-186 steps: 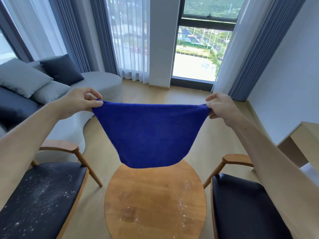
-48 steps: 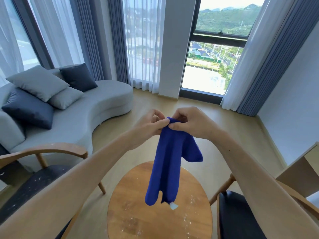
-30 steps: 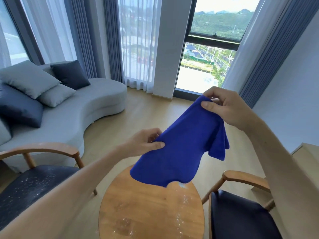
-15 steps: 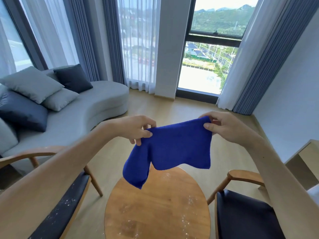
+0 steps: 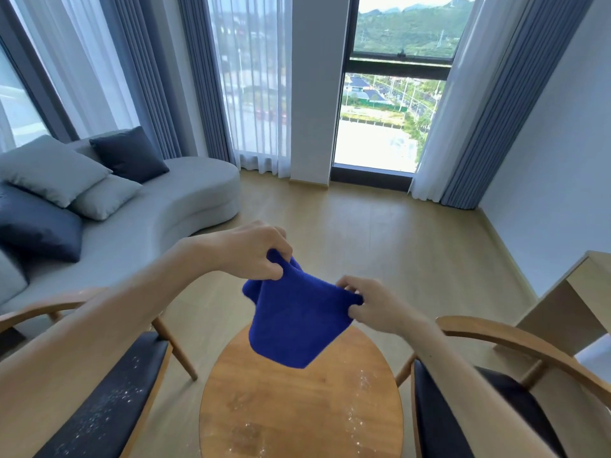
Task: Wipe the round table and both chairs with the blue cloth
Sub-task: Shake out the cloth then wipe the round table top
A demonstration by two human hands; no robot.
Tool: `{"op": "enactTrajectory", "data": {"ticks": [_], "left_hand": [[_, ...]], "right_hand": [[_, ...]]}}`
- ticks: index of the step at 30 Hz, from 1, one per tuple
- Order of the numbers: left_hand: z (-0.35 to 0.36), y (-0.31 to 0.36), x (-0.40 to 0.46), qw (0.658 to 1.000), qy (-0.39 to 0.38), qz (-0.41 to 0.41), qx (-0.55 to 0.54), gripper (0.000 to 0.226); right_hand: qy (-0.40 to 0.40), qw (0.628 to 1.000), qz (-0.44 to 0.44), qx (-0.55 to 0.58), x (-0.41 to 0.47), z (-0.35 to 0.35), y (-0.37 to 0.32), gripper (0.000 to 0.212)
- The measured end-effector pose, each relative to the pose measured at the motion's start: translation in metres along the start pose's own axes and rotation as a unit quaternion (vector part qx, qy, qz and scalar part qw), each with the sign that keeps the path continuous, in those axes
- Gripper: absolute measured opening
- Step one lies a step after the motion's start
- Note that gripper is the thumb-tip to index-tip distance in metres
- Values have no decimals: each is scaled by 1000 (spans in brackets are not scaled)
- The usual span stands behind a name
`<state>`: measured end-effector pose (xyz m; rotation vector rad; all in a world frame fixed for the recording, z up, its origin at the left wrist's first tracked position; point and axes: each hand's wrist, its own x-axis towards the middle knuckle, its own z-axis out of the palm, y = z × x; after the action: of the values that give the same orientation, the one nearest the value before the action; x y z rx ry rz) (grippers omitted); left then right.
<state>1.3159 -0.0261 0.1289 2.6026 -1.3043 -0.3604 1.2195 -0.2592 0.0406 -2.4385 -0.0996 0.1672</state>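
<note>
Head view: cloth [image 5: 291, 320] hangs in the air above the bench [image 5: 297, 408], folded, clear of the wood. Left hand [image 5: 254, 251] pinches one upper corner, right hand [image 5: 370, 307] the other. Looks light, soft and limp; best bunched into one palm for wiping. White specks on the bench and left chair [image 5: 99, 411]. Right chair [image 5: 463, 424] seat is cut off, its dirt hard to judge. Fingertips buried in the folds.

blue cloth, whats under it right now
The blue cloth hangs from the left hand and right hand above the round table. Its far edge is covered; the wood nearer shows wet streaks and white specks.
</note>
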Motion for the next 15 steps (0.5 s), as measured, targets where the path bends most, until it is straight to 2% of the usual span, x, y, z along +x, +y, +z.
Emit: {"op": "enactTrajectory", "data": {"ticks": [4,10,13,15], "left_hand": [[0,3,-3,1000,11,10,2,25],[1,11,-5,1000,-7,19,13,22],[2,16,-6,1000,-18,19,12,14],[1,19,-7,1000,-24,15,13,15]], "right_hand": [[34,999,2,-3,10,33,5,4],[93,996,-7,-6,22,51,17,14],[45,999,-1,9,28,57,18,22],[10,1000,4,25,31,63,18,19]]}}
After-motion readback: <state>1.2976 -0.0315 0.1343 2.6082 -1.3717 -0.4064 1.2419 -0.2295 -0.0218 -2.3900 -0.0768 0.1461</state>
